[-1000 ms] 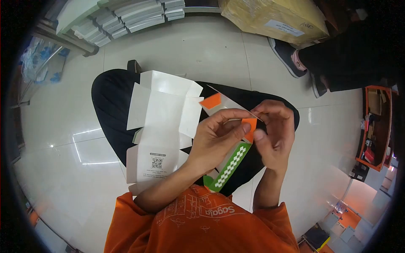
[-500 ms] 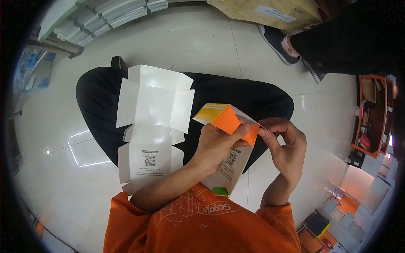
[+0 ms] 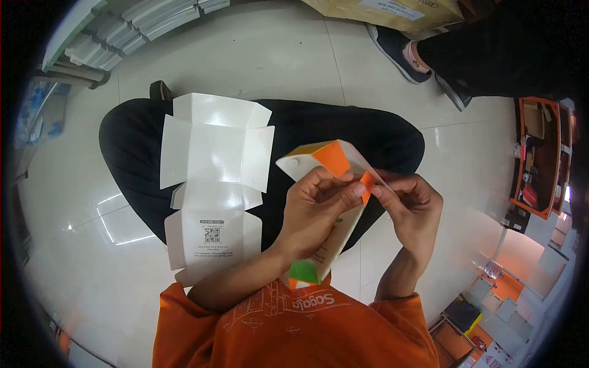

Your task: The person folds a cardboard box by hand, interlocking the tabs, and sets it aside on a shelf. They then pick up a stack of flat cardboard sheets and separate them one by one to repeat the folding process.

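Observation:
A partly folded cardboard box (image 3: 362,161) with orange, yellow and green flaps is between my hands, above my lap. My left hand (image 3: 316,208) pinches an orange flap of it, thumb on top. On the other side, my right hand (image 3: 414,205) grips the box's edge between thumb and fingers, close to the left thumb. A green flap (image 3: 304,270) sticks out at the box's lower end, near my shirt. Beside my left forearm, an unfolded white box blank (image 3: 218,153) lies across my leg, its printed QR code panel toward me. My forearm covers its lower corner.
Another person's shoe (image 3: 402,58) and dark trouser leg are at the upper right, near a brown package (image 3: 392,12). Stacked white bundles (image 3: 123,34) lie at the upper left. An orange shelf unit (image 3: 540,159) stands at the right on the tiled floor (image 3: 294,67).
The held box has tilted, showing more of its inner white side and the green flap. My left thumb has shifted toward my right hand, folding a narrow orange flap. The view has moved slightly.

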Motion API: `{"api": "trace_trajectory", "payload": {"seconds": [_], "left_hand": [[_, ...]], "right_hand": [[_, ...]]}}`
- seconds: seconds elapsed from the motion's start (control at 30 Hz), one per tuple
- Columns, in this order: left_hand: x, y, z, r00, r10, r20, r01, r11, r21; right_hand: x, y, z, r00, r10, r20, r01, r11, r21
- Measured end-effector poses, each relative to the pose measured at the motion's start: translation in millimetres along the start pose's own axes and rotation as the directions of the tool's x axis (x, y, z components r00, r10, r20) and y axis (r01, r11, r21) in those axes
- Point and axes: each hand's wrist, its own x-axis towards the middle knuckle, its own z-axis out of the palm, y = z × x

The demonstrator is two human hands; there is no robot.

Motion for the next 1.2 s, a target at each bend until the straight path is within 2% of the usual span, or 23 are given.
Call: {"api": "trace_trajectory", "payload": {"seconds": [0.13, 0.27, 0.33, 0.37, 0.43, 0.47, 0.53, 0.57, 0.63, 0.67, 0.73, 0.93, 1.07, 1.13, 1.2], "left_hand": [[5.0, -2.4, -7.4, 0.999, 0.019, -0.030, -0.015, 0.989, 0.144], [5.7, -6.2, -6.2, 0.998, 0.041, -0.042, -0.031, 0.974, 0.224], [9.3, -13.1, -8.5, 0.998, 0.056, -0.038, -0.051, 0.989, 0.141], [11.2, -14.7, -10.1, 0.998, 0.059, -0.038, -0.053, 0.988, 0.142], [12.9, -19.1, -13.6, 0.998, 0.023, -0.062, -0.008, 0.974, 0.224], [13.3, -22.8, -14.7, 0.998, 0.020, -0.063, -0.005, 0.975, 0.224], [14.3, -27.2, -15.1, 0.996, 0.084, -0.043, -0.072, 0.972, 0.225], [13.5, -26.6, -14.8, 0.996, 0.083, -0.044, -0.071, 0.972, 0.225], [11.9, -20.8, -12.2, 0.993, 0.095, -0.069, -0.064, 0.933, 0.354], [12.0, -20.5, -11.5, 0.993, 0.095, -0.070, -0.064, 0.933, 0.355], [11.7, -21.6, -10.2, 0.991, 0.092, -0.092, -0.054, 0.935, 0.350], [11.1, -30.4, -13.3, 0.990, 0.113, -0.083, -0.084, 0.950, 0.301], [10.3, -23.0, -11.9, 0.993, 0.050, -0.104, -0.027, 0.977, 0.213], [9.5, -24.2, -12.5, 0.994, 0.072, -0.087, -0.053, 0.979, 0.197], [9.6, -24.1, -15.1, 0.994, 0.063, -0.087, -0.044, 0.978, 0.205]], "right_hand": [[0.4, 10.2, 7.7, 1.000, -0.013, -0.001, 0.013, 0.979, 0.205], [-1.1, 19.4, 20.0, 0.995, 0.004, -0.099, 0.010, 0.991, 0.133], [1.6, 19.9, 22.7, 0.991, -0.107, -0.075, 0.088, 0.971, -0.224], [4.3, 22.2, 22.1, 0.991, -0.109, -0.074, 0.091, 0.971, -0.223], [6.6, 28.1, 18.2, 0.973, -0.231, -0.008, 0.201, 0.861, -0.466], [6.3, 27.8, 16.5, 0.973, -0.229, -0.009, 0.198, 0.862, -0.467], [7.2, 26.3, 13.3, 0.999, -0.051, -0.006, 0.048, 0.958, -0.282], [7.4, 28.9, 11.9, 0.999, -0.050, -0.006, 0.046, 0.958, -0.281], [9.1, 38.1, 10.7, 1.000, -0.012, -0.006, 0.012, 1.000, 0.023], [9.3, 39.9, 11.1, 1.000, -0.012, -0.006, 0.012, 1.000, 0.024], [8.6, 43.1, 12.1, 0.999, 0.036, 0.014, -0.038, 0.983, 0.179], [3.6, 51.8, 29.2, 0.987, -0.031, -0.158, 0.054, 0.988, 0.145], [3.4, 51.3, 37.7, 0.984, -0.053, -0.170, 0.091, 0.971, 0.222], [4.3, 54.0, 38.5, 0.972, -0.185, -0.142, 0.189, 0.982, 0.014], [6.2, 53.3, 37.2, 0.966, -0.223, -0.130, 0.222, 0.975, -0.017]]}}
